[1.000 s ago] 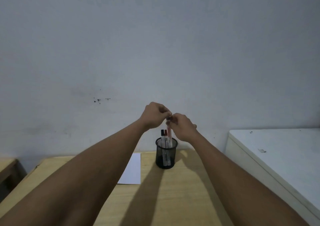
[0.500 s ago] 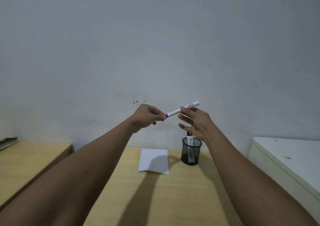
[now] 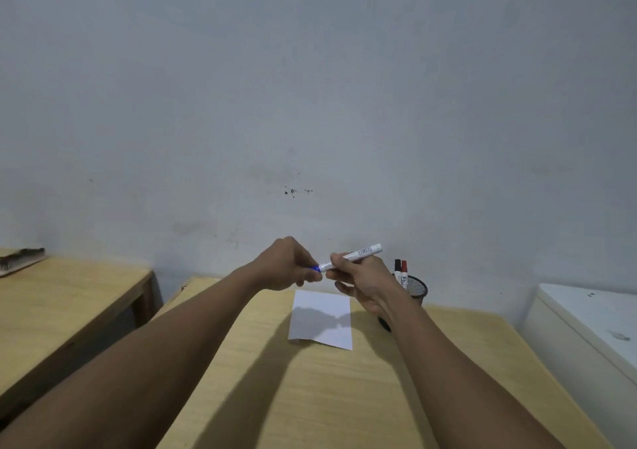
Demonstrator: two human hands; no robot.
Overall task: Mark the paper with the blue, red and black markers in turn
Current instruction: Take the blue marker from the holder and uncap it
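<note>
- My right hand (image 3: 362,278) holds the blue marker (image 3: 351,257) by its white barrel, fingers wrapped around the middle, just below the centre of the frame. The marker lies nearly level, its far end tilted up toward the right.
- My left hand (image 3: 287,264) is pinched shut on the marker's blue end, which I take to be the cap (image 3: 315,268). I cannot tell whether it has come loose yet.
- Half a second ago the same two-handed hold sat higher and the right fingers were splayed; now they are curled snugly round the barrel. A second ago both hands were bunched directly over the cup.
- The hands are now above the paper (image 3: 322,317), which lies flat on the worktop (image 3: 310,397) with their shadow across it. I see no marks on it.
- The red marker (image 3: 404,266) and black marker (image 3: 397,265) stand upright in the mesh cup (image 3: 417,288), just right of my right hand.
- My reading: blue is picked and I am at the uncapping step. Next is a straight pull on the cap, then bringing the tip down to the sheet. The loose sheet could slide under the tip.
</note>
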